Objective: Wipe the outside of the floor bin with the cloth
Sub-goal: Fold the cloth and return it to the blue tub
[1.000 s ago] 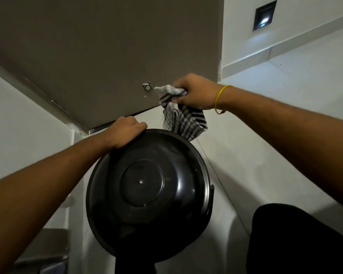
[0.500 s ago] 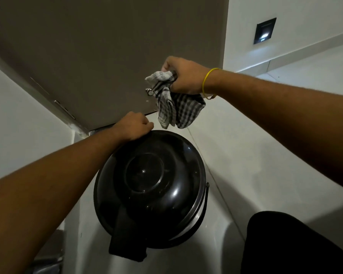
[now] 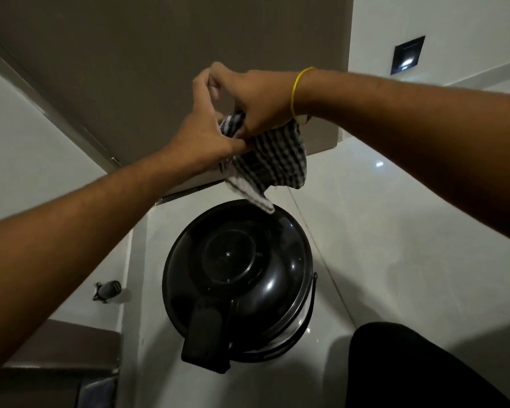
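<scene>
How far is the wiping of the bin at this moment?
Done: nothing shows as wiped; the black floor bin stands with its lid closed. In hand: both hands, left hand and right hand, hold the checked cloth above the bin; whether its hanging corner touches the lid is unclear. Left: apparently all the wiping of the outside.

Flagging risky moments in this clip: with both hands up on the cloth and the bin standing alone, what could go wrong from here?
1. Neither the left hand nor the right hand steadies the bin; a firm wipe may slide or tip it on the glossy floor.
2. The cloth is bunched, one corner dangling over the lid; wiping like this may miss patches.
3. The pedal sticks out and could get stepped on.
</scene>
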A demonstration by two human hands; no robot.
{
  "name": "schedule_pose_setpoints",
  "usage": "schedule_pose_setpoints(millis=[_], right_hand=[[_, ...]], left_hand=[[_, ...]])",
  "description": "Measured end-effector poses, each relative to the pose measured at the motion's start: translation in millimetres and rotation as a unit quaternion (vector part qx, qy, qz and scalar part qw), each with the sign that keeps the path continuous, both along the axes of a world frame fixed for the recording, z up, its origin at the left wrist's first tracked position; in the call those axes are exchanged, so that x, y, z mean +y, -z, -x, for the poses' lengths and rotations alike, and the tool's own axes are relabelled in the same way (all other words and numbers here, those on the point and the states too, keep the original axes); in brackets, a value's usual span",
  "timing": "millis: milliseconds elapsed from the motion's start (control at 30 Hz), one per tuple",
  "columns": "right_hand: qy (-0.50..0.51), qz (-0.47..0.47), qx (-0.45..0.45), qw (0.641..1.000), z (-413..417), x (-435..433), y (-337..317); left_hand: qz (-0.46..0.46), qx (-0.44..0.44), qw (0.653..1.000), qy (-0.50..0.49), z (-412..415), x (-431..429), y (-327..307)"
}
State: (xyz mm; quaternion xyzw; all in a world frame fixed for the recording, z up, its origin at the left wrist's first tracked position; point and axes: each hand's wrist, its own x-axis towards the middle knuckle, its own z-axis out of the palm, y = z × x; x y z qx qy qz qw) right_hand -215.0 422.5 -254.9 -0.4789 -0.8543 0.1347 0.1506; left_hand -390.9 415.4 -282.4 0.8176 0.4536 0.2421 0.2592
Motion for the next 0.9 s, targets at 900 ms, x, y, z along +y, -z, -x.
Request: schedule_pose_setpoints(millis=[900], right_hand=[[0.024, 0.009, -0.177, 0.984, -98, -11, -263]], left_hand=[[-0.140, 0.122, 0.975, 0.124, -42, 26, -253]])
